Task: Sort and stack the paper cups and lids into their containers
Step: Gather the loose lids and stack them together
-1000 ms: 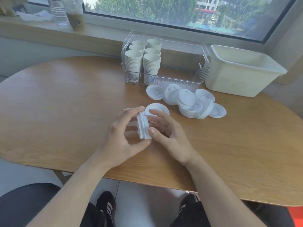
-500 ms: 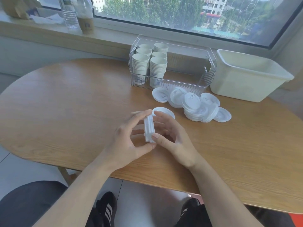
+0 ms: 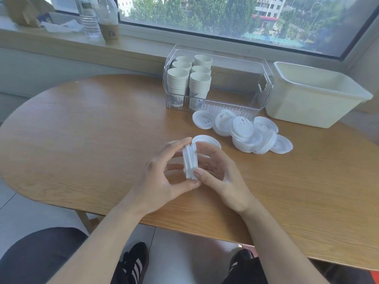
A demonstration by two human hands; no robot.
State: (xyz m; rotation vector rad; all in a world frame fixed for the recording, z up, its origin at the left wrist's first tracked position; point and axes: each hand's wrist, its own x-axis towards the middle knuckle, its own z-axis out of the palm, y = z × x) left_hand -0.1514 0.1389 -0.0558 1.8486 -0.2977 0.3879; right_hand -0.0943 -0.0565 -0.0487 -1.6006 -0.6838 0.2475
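- Across the room's width runs the table [image 3: 86, 140], oval and wood-grained, set under the window [image 3: 225, 17]; everything of the job sits on its far right part.
- Behind it on the sill [image 3: 143, 48] stand a bottle [image 3: 88, 17] and a drink cup [image 3: 108, 23], with crumpled paper [image 3: 61, 27] beside them.
- At the far right is the tub [image 3: 311, 99], cream-coloured; what lies inside I cannot tell.
- Just left of the tub, nearly touching it, is the clear bin [image 3: 260, 89] — stacks of paper cups [image 3: 189, 83] fill its left end, upright, in two rows.
- In front of the bin lies the loose lids [image 3: 244, 132] pile, white, overlapping, some tilted against each other.
- One more lid [image 3: 207, 139] lies flat by itself, just behind the hands.
- Nearer the seated person, the left hand [image 3: 162, 179] and right hand [image 3: 223, 177] meet above the table's near middle.
- Between them stands the lid stack [image 3: 190, 162] — a few lids nested, turned on edge, held clear of the pile.
- Left thumb below and left fingers on top clamp the stack's left face; the right thumb and curled fingers pinch its right face.
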